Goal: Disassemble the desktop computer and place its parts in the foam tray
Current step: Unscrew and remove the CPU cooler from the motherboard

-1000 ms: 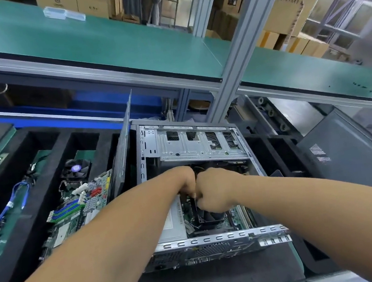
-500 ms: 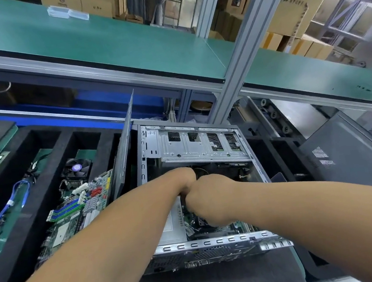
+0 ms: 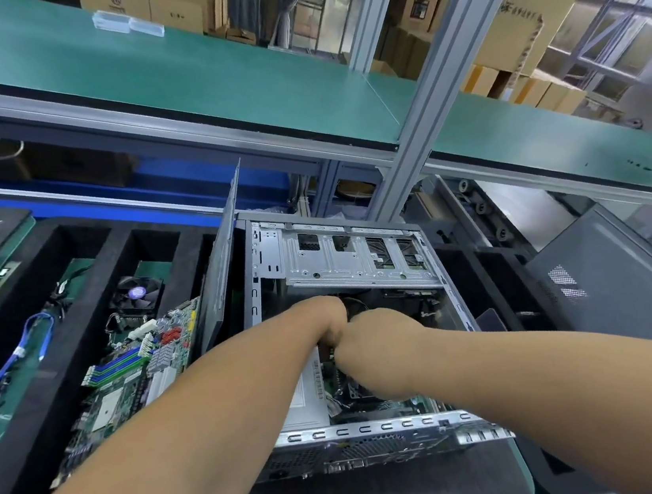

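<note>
Desktop computer (image 3: 344,269) lies open beside the foam tray (image 3: 57,390); left hand (image 3: 326,321) and right hand (image 3: 375,348) reach inside, touching, grips hidden

The case (image 3: 343,261) is bare stamped metal with a dull silver sheen. Left of the case, the tray (image 3: 21,436) is matt black foam, rough-looking. Behind the case, the shelf (image 3: 177,75) has a smooth matt green top and brushed aluminium edging.
</note>
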